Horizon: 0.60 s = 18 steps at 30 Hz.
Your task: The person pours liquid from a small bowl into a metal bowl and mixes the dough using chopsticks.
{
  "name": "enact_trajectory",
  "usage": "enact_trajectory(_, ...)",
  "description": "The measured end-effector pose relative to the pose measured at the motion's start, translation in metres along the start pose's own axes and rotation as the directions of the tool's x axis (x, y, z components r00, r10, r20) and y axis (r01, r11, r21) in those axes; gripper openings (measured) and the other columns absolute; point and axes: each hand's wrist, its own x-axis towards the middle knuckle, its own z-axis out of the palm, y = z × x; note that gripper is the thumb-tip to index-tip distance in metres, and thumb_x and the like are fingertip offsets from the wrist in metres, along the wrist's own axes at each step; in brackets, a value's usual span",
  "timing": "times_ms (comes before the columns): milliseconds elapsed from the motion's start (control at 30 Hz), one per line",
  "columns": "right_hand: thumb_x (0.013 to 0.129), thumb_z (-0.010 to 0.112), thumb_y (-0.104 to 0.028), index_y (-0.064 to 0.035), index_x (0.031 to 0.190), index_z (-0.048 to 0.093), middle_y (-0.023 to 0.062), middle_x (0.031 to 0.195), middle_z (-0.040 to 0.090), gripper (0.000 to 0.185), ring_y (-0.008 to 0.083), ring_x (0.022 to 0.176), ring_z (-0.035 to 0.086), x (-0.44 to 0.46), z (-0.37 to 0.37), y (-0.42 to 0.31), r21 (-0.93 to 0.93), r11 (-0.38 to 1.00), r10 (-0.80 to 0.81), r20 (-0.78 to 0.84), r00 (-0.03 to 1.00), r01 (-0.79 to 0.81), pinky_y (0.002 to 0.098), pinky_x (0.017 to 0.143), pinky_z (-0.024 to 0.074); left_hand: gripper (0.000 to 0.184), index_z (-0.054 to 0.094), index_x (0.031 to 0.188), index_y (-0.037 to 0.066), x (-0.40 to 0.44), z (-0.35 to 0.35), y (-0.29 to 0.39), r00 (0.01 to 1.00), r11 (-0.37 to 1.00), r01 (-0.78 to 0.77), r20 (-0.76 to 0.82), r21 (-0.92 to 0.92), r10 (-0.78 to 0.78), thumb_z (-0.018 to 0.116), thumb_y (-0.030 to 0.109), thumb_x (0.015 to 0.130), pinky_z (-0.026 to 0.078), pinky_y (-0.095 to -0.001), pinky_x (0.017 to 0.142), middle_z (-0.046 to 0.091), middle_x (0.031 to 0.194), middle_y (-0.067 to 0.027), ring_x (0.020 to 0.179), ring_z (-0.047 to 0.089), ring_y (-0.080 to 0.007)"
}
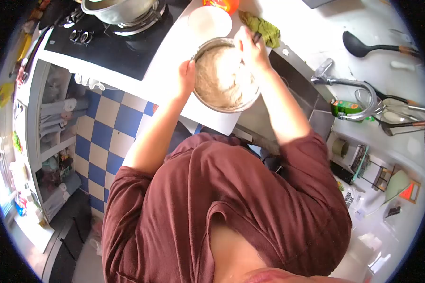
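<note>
A round metal bowl (225, 111) tilts in front of me at the counter edge, with pale, sticky dough (217, 80) inside. My left hand (186, 78) grips the bowl's left side, thumb near the rim. Over the bowl's upper right rim, my right hand (251, 51) is closed around a utensil's dark handle (257, 37), whose end pokes out above the fist. The utensil's working end cannot be made out against the bright dough. Just behind the bowl lies a white round dish (210, 22).
A pot (118, 10) sits on the black gas hob (141, 61) at upper left. A green cloth (264, 29) lies behind my right hand. To the right are the sink (264, 115), a curved faucet (370, 96), a black ladle (359, 45) and a whisk (396, 111).
</note>
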Motion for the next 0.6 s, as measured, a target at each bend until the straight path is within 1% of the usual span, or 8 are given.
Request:
enact_trajectory(67, 0.093, 0.037, -0.038, -0.0068, 0.060, 0.048, 0.0032, 0.053, 0.050, 0.046, 0.0107, 0.051, 0.052, 0.000, 0.030, 0.035, 0.034, 0.995, -0.088, -0.145, 0.985, 0.094, 0.0229, 0.047, 0.0405, 0.028, 0.055, 0.080, -0.002, -0.001, 0.003, 0.005, 0.999, 1.000, -0.006, -0.049, 0.026, 0.007, 0.042, 0.020, 0.091, 0.039, -0.0265, 0.059, 0.050, 0.065, -0.0029, 0.063, 0.044, -0.0100)
enact_trajectory(133, 0.092, 0.037, -0.039, -0.0069, 0.061, 0.048, 0.0009, 0.051, 0.046, 0.046, 0.0098, 0.045, 0.047, -0.014, 0.043, 0.018, 0.200, 0.949, -0.266, 0.098, 0.959, 0.242, 0.0236, 0.043, 0.0372, 0.028, 0.054, 0.079, -0.002, 0.008, 0.007, -0.004, 0.990, 0.997, -0.051, -0.132, 0.064, 0.059, 0.042, 0.020, 0.091, 0.038, -0.0264, 0.058, 0.048, 0.064, -0.0023, 0.062, 0.042, -0.0096)
enact_trajectory(200, 0.091, 0.038, -0.041, -0.0086, 0.060, 0.046, -0.0005, 0.049, 0.041, 0.046, 0.0088, 0.043, 0.043, -0.032, 0.030, 0.008, 0.234, 0.970, 0.040, 0.111, 0.993, -0.066, 0.0224, 0.040, 0.0340, 0.027, 0.054, 0.080, -0.002, 0.000, 0.009, -0.014, 0.990, 0.995, -0.057, -0.123, 0.081, 0.067, 0.043, 0.020, 0.090, 0.038, -0.0261, 0.058, 0.047, 0.063, -0.0022, 0.062, 0.042, -0.0094)
enact_trajectory(267, 0.090, 0.040, -0.045, -0.0101, 0.058, 0.044, -0.0011, 0.049, 0.040, 0.047, 0.0080, 0.042, 0.042, -0.015, 0.007, 0.005, 0.010, 0.997, 0.082, -0.033, 0.996, -0.082, 0.0214, 0.039, 0.0321, 0.027, 0.055, 0.082, -0.003, 0.006, 0.006, -0.015, 0.994, 0.995, -0.068, -0.086, 0.070, 0.074, 0.043, 0.020, 0.090, 0.038, -0.0254, 0.058, 0.048, 0.063, -0.0027, 0.062, 0.043, -0.0095)
enact_trajectory(367, 0.091, 0.037, -0.045, -0.0091, 0.058, 0.044, -0.0007, 0.049, 0.040, 0.049, 0.0090, 0.043, 0.041, 0.003, 0.021, 0.009, 0.164, 0.974, -0.113, -0.245, 0.963, 0.156, 0.0229, 0.041, 0.0329, 0.025, 0.056, 0.084, -0.003, 0.001, -0.002, 0.006, 1.000, 1.000, -0.011, 0.018, 0.011, 0.010, 0.044, 0.019, 0.089, 0.038, -0.0241, 0.058, 0.049, 0.065, -0.0029, 0.063, 0.043, -0.0089)
enact_trajectory(433, 0.091, 0.035, -0.045, -0.0091, 0.056, 0.043, -0.0001, 0.049, 0.041, 0.051, 0.0095, 0.044, 0.040, -0.014, 0.040, 0.021, 0.542, 0.835, -0.049, -0.100, 0.994, 0.096, 0.0239, 0.043, 0.0327, 0.024, 0.056, 0.087, -0.003, 0.001, 0.001, 0.007, 0.997, 0.995, -0.036, -0.070, 0.090, 0.042, 0.045, 0.019, 0.089, 0.038, -0.0233, 0.059, 0.049, 0.067, -0.0031, 0.065, 0.044, -0.0087)
enact_trajectory(500, 0.091, 0.034, -0.045, -0.0103, 0.057, 0.042, 0.0001, 0.050, 0.043, 0.050, 0.0096, 0.045, 0.040, -0.027, 0.016, 0.041, 0.174, 0.984, 0.055, -0.040, 0.998, -0.047, 0.0242, 0.044, 0.0328, 0.024, 0.055, 0.091, -0.003, -0.006, 0.002, 0.006, 0.995, 0.996, -0.035, -0.094, 0.077, 0.042, 0.045, 0.018, 0.089, 0.038, -0.0230, 0.060, 0.050, 0.069, -0.0032, 0.066, 0.044, -0.0086)
enact_trajectory(600, 0.092, 0.038, -0.040, -0.0113, 0.056, 0.039, -0.0021, 0.049, 0.038, 0.046, 0.0077, 0.044, 0.035, -0.022, 0.001, -0.002, 0.171, 0.985, 0.064, -0.149, 0.987, -0.038, 0.0226, 0.043, 0.0271, 0.023, 0.054, 0.097, -0.003, -0.004, 0.000, 0.008, 0.997, 0.998, -0.044, -0.060, -0.046, 0.041, 0.046, 0.017, 0.088, 0.038, -0.0230, 0.060, 0.050, 0.072, -0.0025, 0.067, 0.045, -0.0087)
